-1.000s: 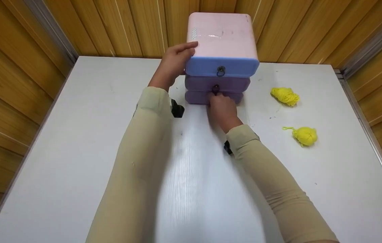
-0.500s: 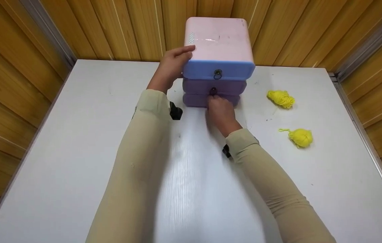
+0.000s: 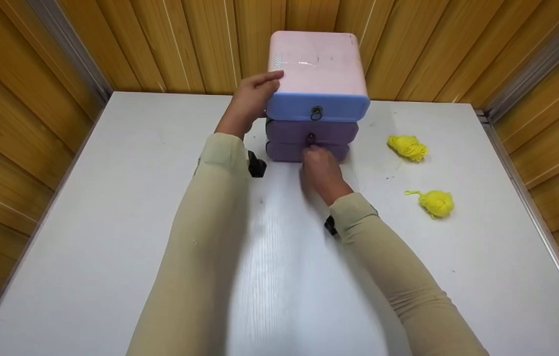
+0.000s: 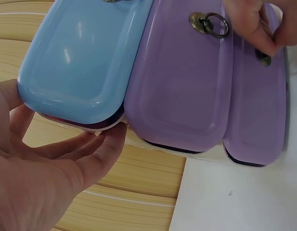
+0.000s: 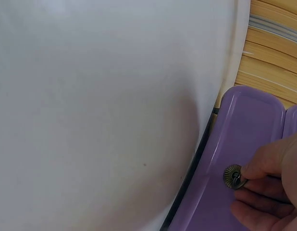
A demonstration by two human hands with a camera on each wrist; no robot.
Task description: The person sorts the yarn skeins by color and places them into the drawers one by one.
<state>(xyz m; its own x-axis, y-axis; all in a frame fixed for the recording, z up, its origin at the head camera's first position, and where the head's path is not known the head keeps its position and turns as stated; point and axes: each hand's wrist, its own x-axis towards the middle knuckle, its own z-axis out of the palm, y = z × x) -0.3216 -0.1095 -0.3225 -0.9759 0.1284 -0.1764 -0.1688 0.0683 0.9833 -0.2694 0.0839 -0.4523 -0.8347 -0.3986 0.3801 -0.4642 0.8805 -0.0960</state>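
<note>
A small drawer box stands at the back of the white table, with a pink top (image 3: 316, 62), a blue top drawer (image 3: 316, 107) and two purple drawers (image 3: 284, 131) below. My left hand (image 3: 252, 101) holds its upper left side; in the left wrist view the thumb is at the top edge and the fingers (image 4: 103, 151) reach along the side below the blue front. At the lowest purple drawer (image 5: 254, 118), my right hand (image 3: 322, 168) pinches the brass ring pull (image 5: 234, 176) between thumb and fingers. Dark slits show behind the purple fronts in the left wrist view.
Two yellow yarn bundles lie right of the box, a longish skein (image 3: 408, 148) farther back and a rounder ball (image 3: 436, 203) nearer. Wood-patterned panels (image 3: 185, 44) stand behind the white table (image 3: 126, 198) and along its sides.
The head view has tilted slightly, so the whole scene sits a little lower. Both hands keep their places on the box and the ring pull; no clear drawer movement shows.
</note>
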